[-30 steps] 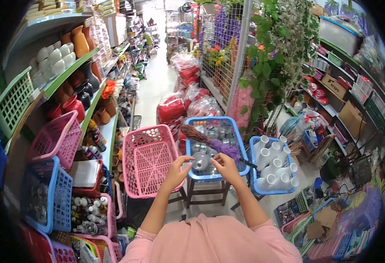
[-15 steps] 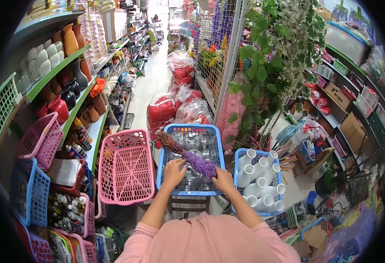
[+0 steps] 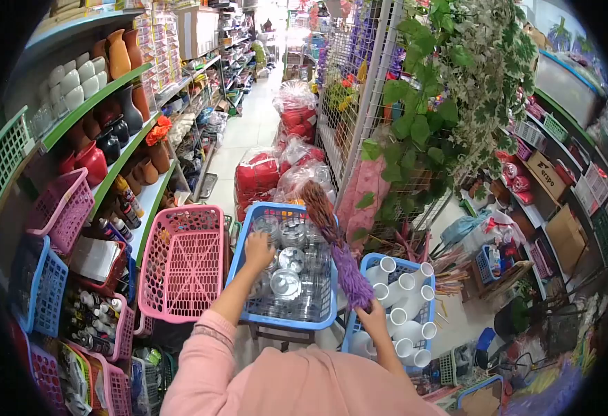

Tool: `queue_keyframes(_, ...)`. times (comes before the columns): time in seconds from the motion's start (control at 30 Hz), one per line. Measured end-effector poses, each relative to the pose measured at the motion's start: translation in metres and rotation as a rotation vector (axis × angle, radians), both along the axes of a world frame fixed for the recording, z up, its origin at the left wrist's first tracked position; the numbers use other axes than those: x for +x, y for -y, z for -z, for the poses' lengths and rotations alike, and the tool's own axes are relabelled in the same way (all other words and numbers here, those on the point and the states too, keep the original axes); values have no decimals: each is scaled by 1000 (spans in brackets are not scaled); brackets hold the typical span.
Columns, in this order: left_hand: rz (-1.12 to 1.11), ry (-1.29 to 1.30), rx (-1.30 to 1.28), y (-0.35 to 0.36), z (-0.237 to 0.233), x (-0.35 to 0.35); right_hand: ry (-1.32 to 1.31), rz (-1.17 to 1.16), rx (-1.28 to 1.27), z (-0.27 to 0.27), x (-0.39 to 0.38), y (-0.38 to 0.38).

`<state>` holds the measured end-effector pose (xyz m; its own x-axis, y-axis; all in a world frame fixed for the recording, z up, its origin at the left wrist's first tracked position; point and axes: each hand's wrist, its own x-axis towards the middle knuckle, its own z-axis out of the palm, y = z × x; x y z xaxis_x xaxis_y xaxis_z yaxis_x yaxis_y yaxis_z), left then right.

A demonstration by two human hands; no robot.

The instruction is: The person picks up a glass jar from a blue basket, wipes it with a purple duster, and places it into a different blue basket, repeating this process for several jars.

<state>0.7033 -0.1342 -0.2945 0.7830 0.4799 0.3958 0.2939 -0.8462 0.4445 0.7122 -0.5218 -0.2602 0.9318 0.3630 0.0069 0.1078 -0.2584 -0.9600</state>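
Observation:
My right hand (image 3: 372, 319) is closed round the purple end of a long purple-and-brown bundle (image 3: 352, 270) that looks like a duster. Its brown end points up and away, past the right rim of a blue basket (image 3: 323, 322). Inside that basket stand several clear glass jars (image 3: 286, 283). My left hand (image 3: 259, 251) is over the left side of the basket, fingers a little apart and bent down onto the jars; the fingertips are partly hidden. Below the bundle, beside my right hand, several white bottle-shaped vases (image 3: 395, 295) stand in a second blue basket (image 3: 351, 340).
A pink basket (image 3: 222, 274) is left of the jars. Shelves of vases (image 3: 118, 55) line the left side. Red plastic-wrapped bundles (image 3: 257, 177) lie on the aisle floor ahead. Hanging green leaves (image 3: 421, 104) and a white wire rack (image 3: 359, 104) stand ahead right.
My right hand has moved right with the bundle, from over the jars to beside the vases; the bundle now stands steeper. My left hand has shifted up and left over the jars.

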Motion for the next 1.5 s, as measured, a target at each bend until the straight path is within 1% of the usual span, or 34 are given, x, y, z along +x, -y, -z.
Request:
queue_keyframes(0.03,-19,-28,136,-8,2,9,-2,8,2,-1,-4,5)
queue_keyframes(0.1,45,-66,100,-21,-1,23,-46,0,67,-5,-8,15)
queue_keyframes(0.17,-25,-330,226,-25,-10,35,-70,8,81,-4,-11,23)
queue_keyframes(0.2,-54,-466,245,-29,-13,43,-93,3,95,-5,-13,26)
queue_keyframes(0.23,-36,-467,253,-32,-15,49,-95,23,100,-7,-15,30)
queue_keyframes(0.3,-77,-548,119,-40,-16,59,-156,24,85,-12,-17,34)
queue_keyframes(0.37,-60,-549,128,-48,-12,63,-158,67,123,-11,-20,37)
queue_keyframes(0.43,-38,-557,58,-53,-11,64,-155,96,156,-8,-19,40)
queue_keyframes(0.5,-61,-536,51,-53,-14,67,-198,105,107,-3,-16,43)
queue_keyframes(0.57,-146,-533,38,-47,-21,63,-205,105,113,-5,-16,41)
queue_keyframes(0.6,-153,-534,35,-44,-23,58,-213,106,116,-6,-16,40)
queue_keyframes(0.67,-155,-561,135,-39,-28,50,-216,92,128,-7,-14,36)
queue_keyframes(0.7,-164,-561,131,-37,-25,46,-219,87,143,-7,-13,34)
queue_keyframes(0.77,-117,-418,210,-32,-19,35,-229,61,125,-8,-10,32)
queue_keyframes(0.8,-109,-330,215,-22,-25,25,-241,43,109,-8,-8,30)
queue_keyframes(0.83,-120,-332,216,-17,-23,17,-242,32,110,-8,-7,29)
queue_keyframes(0.9,-81,-65,38,-9,-29,4,-250,16,6,-14,-5,24)
queue_keyframes(0.93,-48,-17,5,-4,-35,-5,-256,9,55,-19,-7,20)
queue_keyframes(0.97,-54,-22,11,-3,-33,-9,-261,2,60,-22,-7,16)
queue_keyframes(1.0,86,97,-328,-3,-29,-14,-237,-6,27,-23,-6,14)
queue_keyframes(1.03,226,220,-667,3,-37,-19,-211,-17,-9,-23,-6,12)
queue_keyframes(1.07,271,223,-747,11,-44,-29,-115,-29,111,-13,-6,7)
queue_keyframes(1.1,260,227,-745,16,-47,-37,-116,-40,111,-9,-6,7)
queue_keyframes(1.17,287,334,-1103,22,-49,-52,-37,-66,21,-4,-4,9)
queue_keyframes(1.2,350,294,-1131,20,-50,-60,-39,-79,19,-7,-4,11)
queue_keyframes(1.23,336,300,-1131,20,-50,-65,-104,-135,31,-10,-6,13)
queue_keyframes(1.27,476,417,-1351,20,-50,-68,-170,-190,43,-14,-8,15)
queue_keyframes(1.3,622,539,-1564,23,-57,-71,-173,-203,40,-16,-10,17)
queue_keyframes(1.33,571,548,-1531,35,-82,-78,-120,-235,-8,-18,-11,18)
queue_keyframes(1.37,564,555,-1527,38,-92,-80,-64,-264,-54,-20,-12,18)
queue_keyframes(1.4,538,627,-1571,39,-100,-80,-63,-271,-53,-27,-16,17)
queue_keyframes(1.43,510,697,-1617,39,-103,-81,47,-257,-130,-38,-21,15)
queue_keyframes(1.47,499,733,-1653,31,-95,-80,156,-241,-207,-46,-26,15)
queue_keyframes(1.5,496,735,-1652,27,-94,-82,155,-244,-206,-49,-28,16)
